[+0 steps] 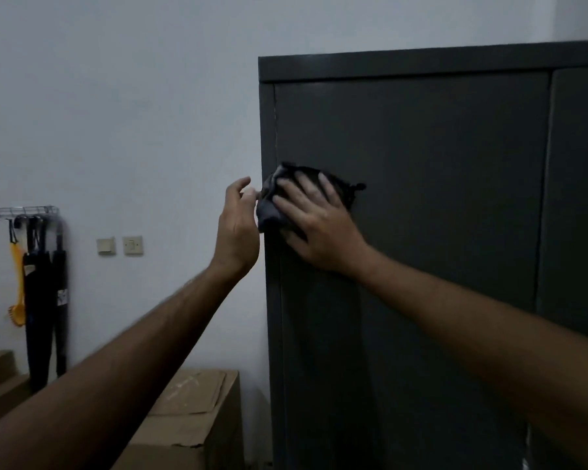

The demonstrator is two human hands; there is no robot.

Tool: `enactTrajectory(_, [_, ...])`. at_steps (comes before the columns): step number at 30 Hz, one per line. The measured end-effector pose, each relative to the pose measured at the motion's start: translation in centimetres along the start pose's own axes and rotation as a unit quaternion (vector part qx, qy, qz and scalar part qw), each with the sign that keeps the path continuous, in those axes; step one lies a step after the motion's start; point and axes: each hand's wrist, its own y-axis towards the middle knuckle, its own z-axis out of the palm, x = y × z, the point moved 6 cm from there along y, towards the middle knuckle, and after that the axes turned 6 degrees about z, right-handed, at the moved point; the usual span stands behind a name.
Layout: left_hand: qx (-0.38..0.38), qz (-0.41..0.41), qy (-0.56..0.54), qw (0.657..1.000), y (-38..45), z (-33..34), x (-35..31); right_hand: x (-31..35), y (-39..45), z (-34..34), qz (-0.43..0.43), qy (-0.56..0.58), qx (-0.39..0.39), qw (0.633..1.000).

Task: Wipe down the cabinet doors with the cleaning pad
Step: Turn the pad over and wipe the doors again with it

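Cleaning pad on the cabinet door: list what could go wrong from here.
1. The cleaning pad sits bunched at the left edge of the cabinet door, overhanging the frame; the right hand presses it with flat fingers only, so it may slip off or drop.
2. The left hand hovers by the pad's corner; its fingers could get caught at the door's edge.
3. A cardboard box stands directly below and could hamper wiping lower down.

Dim room: a pale wall (pixel 133 96) fills the upper left; cardboard boxes (pixel 197 415) sit bottom centre, a wire rack (pixel 19 212) at left.
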Motion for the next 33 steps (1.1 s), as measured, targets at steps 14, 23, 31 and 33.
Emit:
enactTrajectory(14, [0.002,0.027,0.024,0.999,3.5,-2.3,-1.1,-2.6,16.9,-4.3,-0.195,-0.085,0.027,0.977])
enactTrajectory(23, [-0.017,0.028,0.036,0.999,2.7,-3.1,0.2,4.2,1.5,1.3,-0.333,-0.066,0.158,0.928])
enactTrajectory(31, [-0.028,0.063,0.021,0.997,2.9,-3.2,-0.3,3.0,7.1,0.3,-0.089,-0.003,0.047,0.995])
enactTrajectory(33, [-0.010,0.055,0.043,0.998,2.4,-3.0,-0.2,7.9,-0.9,3.1,-0.165,0.035,0.094,0.981])
